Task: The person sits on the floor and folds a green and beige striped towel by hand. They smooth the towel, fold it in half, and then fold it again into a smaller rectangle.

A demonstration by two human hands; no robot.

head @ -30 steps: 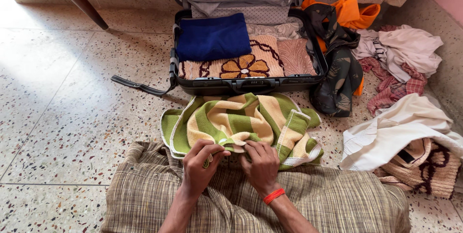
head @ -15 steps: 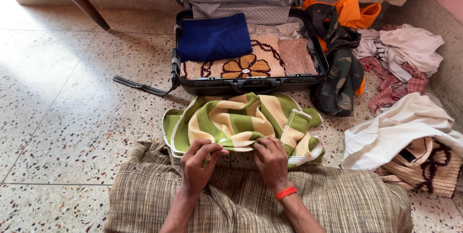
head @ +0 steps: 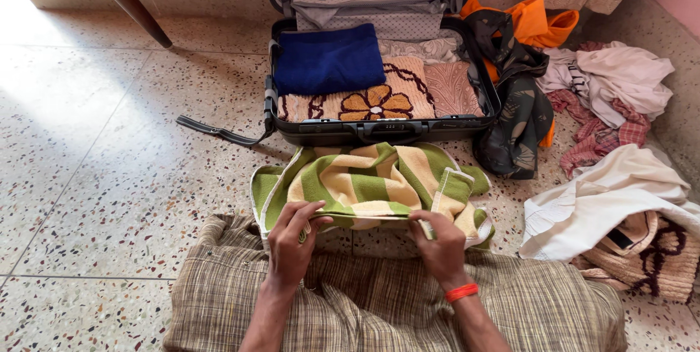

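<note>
Nearest to us, our legs are covered by a brown checked cloth (head: pixel 379 308) that spreads across the bottom of the view. Just above it our two hands grip the near edge of a green and cream striped towel (head: pixel 372 184). Our left hand (head: pixel 292 243) has its fingers curled over the towel's near-left edge, thumb on top, pinching the fabric. Our right hand (head: pixel 441 246), with an orange band (head: pixel 461 293) at the wrist, pinches the same edge further to the right; the two hands are apart, with a stretch of towel hem held taut between them. The towel lies folded on the speckled terrazzo floor (head: pixel 109 177), its far side just in front of the suitcase.

Beyond the towel stands an open black suitcase (head: pixel 379 130), lid raised against the wall. Inside lie a folded dark blue cloth (head: pixel 328 60) at the left and a beige towel with an orange flower pattern (head: pixel 375 100) under and beside it. A black strap (head: pixel 219 132) trails from the suitcase's left corner across the floor.

To the right of the suitcase lies a dark patterned garment (head: pixel 514 115) with an orange cloth (head: pixel 536 24) behind it. Further right lies a heap of pale and red checked clothes (head: pixel 609 97), and nearer to us a white garment (head: pixel 605 199) lying over a beige knitted piece (head: pixel 649 257).
</note>
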